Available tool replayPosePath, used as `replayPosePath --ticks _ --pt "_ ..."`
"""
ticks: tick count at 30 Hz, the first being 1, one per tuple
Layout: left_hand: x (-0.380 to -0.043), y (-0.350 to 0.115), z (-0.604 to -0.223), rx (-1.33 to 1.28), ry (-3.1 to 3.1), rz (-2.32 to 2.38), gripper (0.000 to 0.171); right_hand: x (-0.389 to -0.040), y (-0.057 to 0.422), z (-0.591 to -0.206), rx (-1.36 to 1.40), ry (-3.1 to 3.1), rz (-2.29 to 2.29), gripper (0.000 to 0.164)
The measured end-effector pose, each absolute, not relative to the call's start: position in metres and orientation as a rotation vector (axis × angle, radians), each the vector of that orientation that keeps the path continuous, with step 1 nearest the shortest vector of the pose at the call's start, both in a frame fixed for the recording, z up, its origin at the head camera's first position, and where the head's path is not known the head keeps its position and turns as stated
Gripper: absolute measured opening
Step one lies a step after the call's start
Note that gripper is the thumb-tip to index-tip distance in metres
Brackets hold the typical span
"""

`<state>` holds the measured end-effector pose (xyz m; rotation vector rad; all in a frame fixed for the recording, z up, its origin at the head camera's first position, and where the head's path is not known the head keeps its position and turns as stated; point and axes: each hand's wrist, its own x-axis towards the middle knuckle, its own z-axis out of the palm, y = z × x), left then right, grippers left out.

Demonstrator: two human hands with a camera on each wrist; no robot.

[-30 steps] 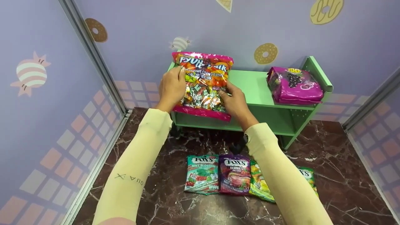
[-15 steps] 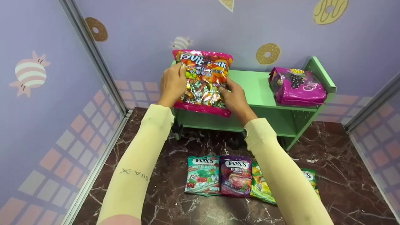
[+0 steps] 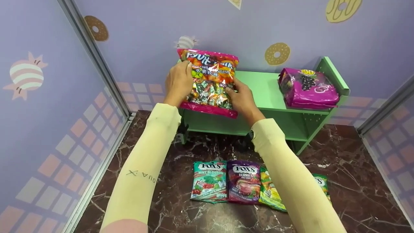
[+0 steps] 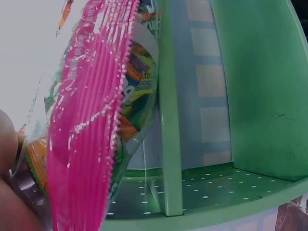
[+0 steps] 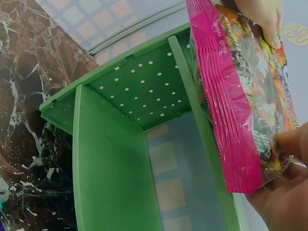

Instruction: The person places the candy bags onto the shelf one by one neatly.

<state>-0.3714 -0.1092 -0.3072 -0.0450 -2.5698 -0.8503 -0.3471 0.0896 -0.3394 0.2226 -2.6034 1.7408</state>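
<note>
A bag of fruit chewy candy (image 3: 210, 81) with pink sealed ends is held upright between both hands over the left part of the green shelf cart (image 3: 258, 87). My left hand (image 3: 179, 81) grips its left side, the thumb on the front. On the opposite side, my right hand (image 3: 242, 98) pinches the lower right edge. In the left wrist view the pink bottom seal (image 4: 89, 115) hangs close beside the cart's top shelf. From the right wrist, the thumb presses the clear front of the candy bag (image 5: 255, 86) and the fingers go behind it.
A purple candy bag (image 3: 312, 90) lies at the right end of the top shelf. On the dark marble floor (image 3: 174, 207) are a mint bag (image 3: 209, 183), a berries bag (image 3: 244, 183), a yellow-green bag (image 3: 271, 192) and a green bag (image 3: 321, 183). Walls enclose both sides.
The candy bag and both hands have risen slightly in the head view. Both hands keep their hold, and the other bags stay where they were.
</note>
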Motion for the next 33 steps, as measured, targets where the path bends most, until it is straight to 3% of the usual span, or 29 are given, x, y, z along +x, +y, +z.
replayPosePath --ticks 13,25,33 --pt "-0.369 -0.105 -0.306 -0.064 -2.569 -0.755 0.029 -0.348 0.090 -0.341 0.168 -2.668 1.617 0.055" --pt "-0.364 -0.096 -0.317 -0.280 -2.609 -0.360 0.058 -0.345 0.094 -0.346 0.222 -2.674 1.428 0.060" --pt "-0.363 -0.093 -0.325 -0.337 -2.767 -0.160 0.060 -0.342 0.096 -0.349 0.285 -2.760 1.291 0.061"
